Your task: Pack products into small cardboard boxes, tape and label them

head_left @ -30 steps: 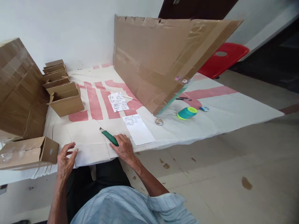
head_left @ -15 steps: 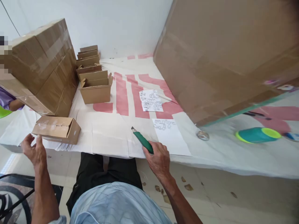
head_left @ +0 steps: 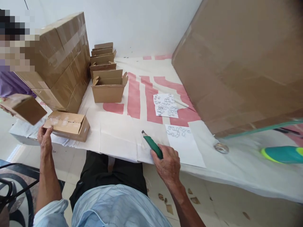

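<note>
My right hand point(head_left: 167, 164) is wrapped around a green utility knife point(head_left: 153, 147), whose tip points up and to the left over the white table cover. At the left, a closed cardboard box point(head_left: 68, 123) with tape on its top lies near the table's front edge. My left hand point(head_left: 45, 138) has its thumb and fingers on the left end of this box; part of the fingers is hidden. Just beyond that hand, a co-worker's hand point(head_left: 6, 107) holds another small cardboard box point(head_left: 26, 107), tilted.
Open cardboard boxes point(head_left: 107, 93) stand in a row behind. Taped cartons point(head_left: 66, 60) are stacked at the left, and a large carton point(head_left: 232, 63) rises at the right. Marked paper sheets point(head_left: 186, 148), a tape roll point(head_left: 221, 148) and a teal-and-lime cup-like object point(head_left: 281, 154) lie on the table.
My left hand has moved right and up onto the box's end. A co-worker's box has come into view at the left. The view has turned left; my right hand still holds the knife.
</note>
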Demonstrator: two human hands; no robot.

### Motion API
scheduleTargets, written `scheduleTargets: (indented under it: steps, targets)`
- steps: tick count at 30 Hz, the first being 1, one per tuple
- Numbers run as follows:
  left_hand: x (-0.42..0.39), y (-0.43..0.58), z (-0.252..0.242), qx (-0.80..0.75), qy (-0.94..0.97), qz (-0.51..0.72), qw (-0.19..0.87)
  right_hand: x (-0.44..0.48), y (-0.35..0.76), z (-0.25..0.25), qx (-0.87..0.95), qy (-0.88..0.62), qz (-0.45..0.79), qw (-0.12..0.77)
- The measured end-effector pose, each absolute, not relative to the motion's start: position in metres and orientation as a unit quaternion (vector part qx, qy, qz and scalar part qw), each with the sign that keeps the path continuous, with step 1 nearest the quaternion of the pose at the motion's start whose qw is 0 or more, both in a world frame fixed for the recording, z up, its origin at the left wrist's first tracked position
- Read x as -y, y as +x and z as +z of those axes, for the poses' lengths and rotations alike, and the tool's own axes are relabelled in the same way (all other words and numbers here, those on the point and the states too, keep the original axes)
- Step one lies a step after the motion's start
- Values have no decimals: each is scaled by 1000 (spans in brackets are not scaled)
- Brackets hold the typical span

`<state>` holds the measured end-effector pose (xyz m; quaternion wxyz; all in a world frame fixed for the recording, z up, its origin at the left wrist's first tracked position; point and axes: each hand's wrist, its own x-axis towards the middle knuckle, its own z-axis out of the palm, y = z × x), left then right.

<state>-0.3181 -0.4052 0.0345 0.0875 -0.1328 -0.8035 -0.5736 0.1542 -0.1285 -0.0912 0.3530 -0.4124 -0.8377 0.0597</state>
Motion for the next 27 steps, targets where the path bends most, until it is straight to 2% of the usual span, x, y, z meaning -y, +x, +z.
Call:
scheduleTargets:
  steps: [4,8,12,20,23,27]
  targets:
    - [395,-296,32,799,-127,-585,47,129,135,-74,821,-397,84,402]
    - [370,-250,30,808,-162,-566,-9,136,104,-44,800,-355,227,428]
    - [356,-204,26,791,-238,-552,-117,146,80,-14,770,-306,394,399]
    - [352,-209,6,677,-406,-516,-333,150,67,1,712,-337,522,327]
    - [338,-214,5,660,-443,-493,-354,148,68,-2,689,-343,554,318]
    - [324,-202,3,648,-469,-498,-335,132,78,-13,668,-363,548,349]
